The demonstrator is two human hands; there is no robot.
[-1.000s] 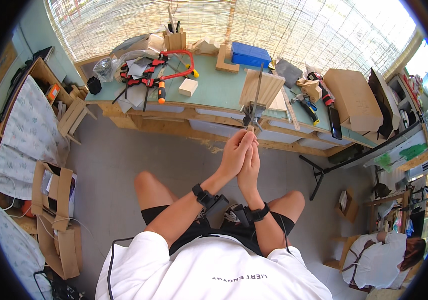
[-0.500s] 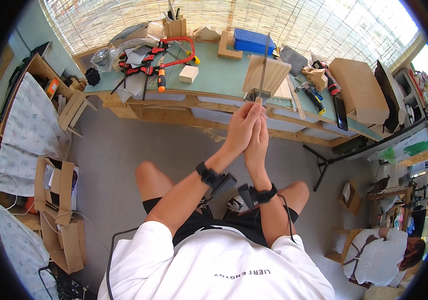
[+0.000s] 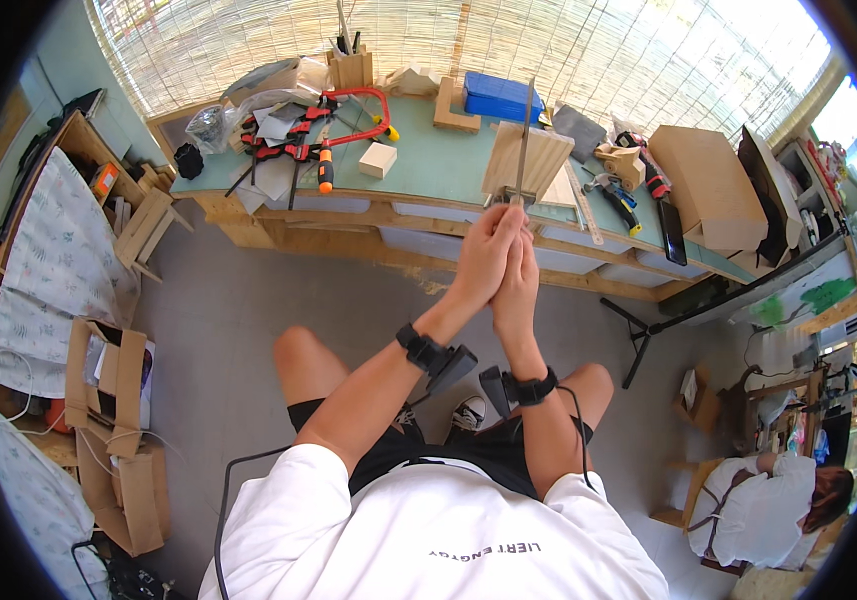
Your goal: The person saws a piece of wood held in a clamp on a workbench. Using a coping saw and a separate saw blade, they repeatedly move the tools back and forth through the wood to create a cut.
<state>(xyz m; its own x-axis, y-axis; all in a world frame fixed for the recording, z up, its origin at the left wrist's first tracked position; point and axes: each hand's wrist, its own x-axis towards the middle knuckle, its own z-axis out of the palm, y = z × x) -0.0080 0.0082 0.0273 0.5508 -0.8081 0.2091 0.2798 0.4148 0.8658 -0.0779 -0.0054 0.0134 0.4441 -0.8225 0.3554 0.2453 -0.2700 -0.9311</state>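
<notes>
My left hand (image 3: pixel 484 255) and my right hand (image 3: pixel 516 285) are closed together, one over the other, around the handle of a long thin metal tool, like a file or saw (image 3: pixel 528 110). Its blade stands out away from me across a pale wooden board (image 3: pixel 504 150). The board is upright at the bench's front edge in what looks like a metal vise (image 3: pixel 500 197), partly hidden behind my fingers.
The green bench (image 3: pixel 429 165) carries red clamps (image 3: pixel 296 142), a wood block (image 3: pixel 378 160), a blue case (image 3: pixel 502 95), pliers (image 3: pixel 617 200) and a cardboard box (image 3: pixel 704 185). A tripod leg (image 3: pixel 636 355) stands right. A co-worker (image 3: pixel 764 505) sits at lower right.
Compared with a second ago, both my hands and the tool are farther forward, higher in the picture. Over the last half second they have shifted only slightly.
</notes>
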